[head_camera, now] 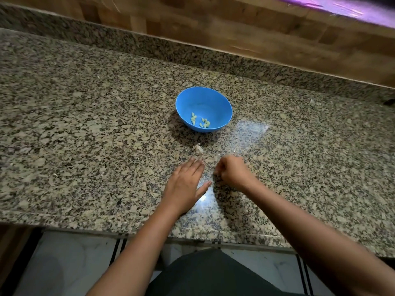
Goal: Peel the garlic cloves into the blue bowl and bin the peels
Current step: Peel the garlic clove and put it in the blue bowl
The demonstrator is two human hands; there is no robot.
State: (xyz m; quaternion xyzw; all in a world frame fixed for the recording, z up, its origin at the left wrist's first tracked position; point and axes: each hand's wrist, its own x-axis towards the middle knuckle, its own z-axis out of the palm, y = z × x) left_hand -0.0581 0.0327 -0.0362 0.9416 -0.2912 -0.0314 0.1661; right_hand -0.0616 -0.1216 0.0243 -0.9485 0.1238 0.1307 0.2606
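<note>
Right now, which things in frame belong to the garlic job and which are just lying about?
Job: blue bowl; peeled cloves in it; garlic piece on the counter, between bowl and hands; left hand, flat on the counter; right hand, curled, contents unclear. No bin in view.
Lying about: dark object at the counter's far right; purple strip, top right.

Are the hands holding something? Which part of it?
The left hand lies flat on the countertop and holds nothing. The right hand has curled fingers, but it is blurred, so whether they pinch anything cannot be told.
</note>
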